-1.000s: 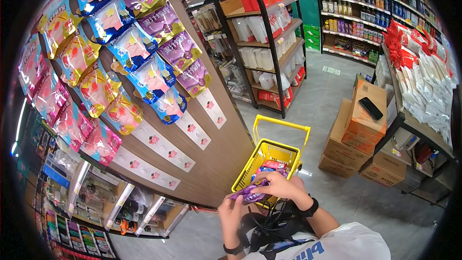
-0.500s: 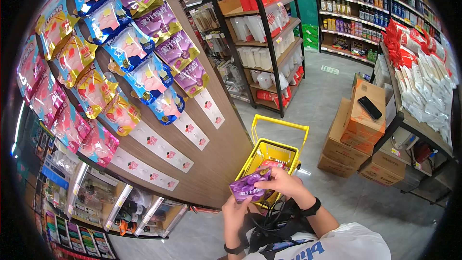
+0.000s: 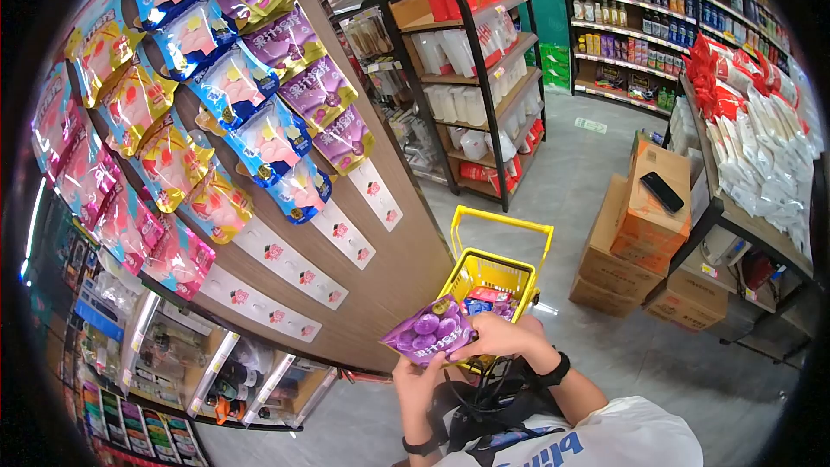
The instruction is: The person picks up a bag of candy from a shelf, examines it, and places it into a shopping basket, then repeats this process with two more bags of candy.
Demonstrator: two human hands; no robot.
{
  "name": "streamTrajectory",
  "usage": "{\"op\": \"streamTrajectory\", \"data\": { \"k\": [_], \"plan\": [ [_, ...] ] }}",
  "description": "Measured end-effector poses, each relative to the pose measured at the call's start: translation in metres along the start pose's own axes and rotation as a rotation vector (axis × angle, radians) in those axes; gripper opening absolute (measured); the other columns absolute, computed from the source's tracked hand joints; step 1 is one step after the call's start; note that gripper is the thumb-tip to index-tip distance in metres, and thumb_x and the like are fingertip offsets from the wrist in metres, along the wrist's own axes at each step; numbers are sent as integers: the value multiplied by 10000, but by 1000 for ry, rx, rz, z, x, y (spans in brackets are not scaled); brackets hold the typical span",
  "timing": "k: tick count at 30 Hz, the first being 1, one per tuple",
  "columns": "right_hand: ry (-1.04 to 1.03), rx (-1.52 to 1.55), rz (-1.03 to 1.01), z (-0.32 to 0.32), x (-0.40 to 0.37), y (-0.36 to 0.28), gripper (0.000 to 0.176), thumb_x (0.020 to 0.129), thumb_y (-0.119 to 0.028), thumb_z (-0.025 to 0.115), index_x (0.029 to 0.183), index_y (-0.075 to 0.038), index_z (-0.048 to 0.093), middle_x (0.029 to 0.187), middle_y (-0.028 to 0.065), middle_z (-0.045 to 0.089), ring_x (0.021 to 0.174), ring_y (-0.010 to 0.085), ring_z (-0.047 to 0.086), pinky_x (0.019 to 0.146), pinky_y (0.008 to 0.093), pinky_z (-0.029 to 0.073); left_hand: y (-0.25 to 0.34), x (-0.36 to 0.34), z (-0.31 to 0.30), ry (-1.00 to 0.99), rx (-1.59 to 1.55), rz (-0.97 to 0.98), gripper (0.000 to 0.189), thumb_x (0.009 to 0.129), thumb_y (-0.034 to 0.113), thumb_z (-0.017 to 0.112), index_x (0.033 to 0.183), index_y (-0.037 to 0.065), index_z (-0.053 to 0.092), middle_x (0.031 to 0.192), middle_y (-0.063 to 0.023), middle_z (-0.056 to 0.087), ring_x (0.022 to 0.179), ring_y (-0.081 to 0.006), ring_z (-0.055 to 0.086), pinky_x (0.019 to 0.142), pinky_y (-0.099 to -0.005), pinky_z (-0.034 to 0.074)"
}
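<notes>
Between my two hands is a purple candy bag (image 3: 430, 329) with round purple pieces printed on it. My left hand (image 3: 418, 379) grips its lower edge, and my right hand (image 3: 500, 336) pinches its right side. Just beyond my right hand stands a yellow shopping basket (image 3: 452, 281) with its handle raised. Several colourful packets (image 3: 484, 297) lie in it, partly hidden by my right hand. To the left, similar candy bags (image 3: 313, 95) hang on white strips (image 3: 333, 238) along a brown panel.
Stacked cardboard boxes (image 3: 596, 246) stand right of the basket, with a black phone (image 3: 663, 192) on the top one. A black rack (image 3: 471, 60) is ahead, and a table (image 3: 722, 186) piled with bagged goods is at the right. Bottle shelves (image 3: 631, 30) line the back.
The purple bag has moved slightly left and turned so its printed front faces up more fully. My right hand shifted left with it, uncovering more packets in the basket.
</notes>
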State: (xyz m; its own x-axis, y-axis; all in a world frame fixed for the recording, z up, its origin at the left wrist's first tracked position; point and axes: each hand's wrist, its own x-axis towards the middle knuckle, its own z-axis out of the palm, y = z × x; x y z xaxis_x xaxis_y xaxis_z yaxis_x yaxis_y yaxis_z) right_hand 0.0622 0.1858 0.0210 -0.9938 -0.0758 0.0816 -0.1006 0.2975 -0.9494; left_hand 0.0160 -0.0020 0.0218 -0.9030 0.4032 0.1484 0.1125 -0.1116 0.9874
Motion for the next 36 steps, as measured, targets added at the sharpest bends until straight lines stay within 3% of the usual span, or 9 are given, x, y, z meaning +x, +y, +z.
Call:
{"op": "streamTrajectory", "data": {
  "k": [10, 13, 19, 22, 25, 31, 36],
  "plan": [
    [33, 160, -48, 8, 0, -22, 373, 806, -320, 666, 956, 17, 612, 836, 122, 655, 783, 173, 607, 720, 297, 458, 6, -2, -8, 8, 92, 20, 181, 812, 44, 658, 965, -13, 580, 909, -30, 622, 810, -93, 560, 734, -246, 457],
    [48, 203, -40, 6, -2, -31, 318, 809, -259, 679, 990, -3, 624, 876, 58, 663, 820, 136, 589, 769, 294, 456, 10, -3, -4, 29, 13, -12, 200, 805, 62, 673, 973, -14, 596, 892, -46, 632, 801, -99, 571, 723, -253, 469],
    [-27, -4, 47, 1, -4, -33, 389, 797, -327, 674, 971, 15, 615, 839, 110, 659, 792, 159, 604, 723, 292, 461, 15, -4, -2, 39, -55, 7, 176, 814, 77, 664, 950, -12, 593, 890, -56, 630, 756, -119, 600, 639, -272, 522],
    [-44, -27, 60, 2, -5, -38, 394, 791, -327, 678, 982, 10, 609, 858, 128, 657, 808, 180, 615, 733, 302, 465, 24, -5, -2, 52, -25, -76, 176, 813, 84, 670, 938, -12, 593, 879, -23, 622, 772, -78, 547, 686, -228, 452],
    [56, 39, -52, 9, -2, -32, 388, 793, -310, 675, 1001, 8, 598, 880, 147, 652, 822, 199, 622, 741, 316, 467, 28, -5, 0, 58, -21, -61, 164, 810, 86, 675, 922, -10, 602, 866, -17, 626, 759, -75, 547, 680, -226, 453],
    [90, 70, -10, 9, -1, -26, 337, 769, -240, 714, 980, 3, 614, 883, 112, 659, 815, 181, 611, 752, 307, 463, 23, -4, 3, 50, -50, -55, 181, 809, 85, 677, 947, -8, 604, 872, -14, 625, 761, -84, 555, 689, -234, 460],
    [22, 34, 58, 2, -3, -40, 360, 767, -265, 712, 961, 21, 610, 868, 126, 655, 804, 184, 611, 750, 310, 465, 13, -2, -2, 34, -53, 15, 224, 815, 26, 647, 1027, -19, 590, 920, -45, 632, 819, -112, 589, 725, -258, 494]
  ]
}}
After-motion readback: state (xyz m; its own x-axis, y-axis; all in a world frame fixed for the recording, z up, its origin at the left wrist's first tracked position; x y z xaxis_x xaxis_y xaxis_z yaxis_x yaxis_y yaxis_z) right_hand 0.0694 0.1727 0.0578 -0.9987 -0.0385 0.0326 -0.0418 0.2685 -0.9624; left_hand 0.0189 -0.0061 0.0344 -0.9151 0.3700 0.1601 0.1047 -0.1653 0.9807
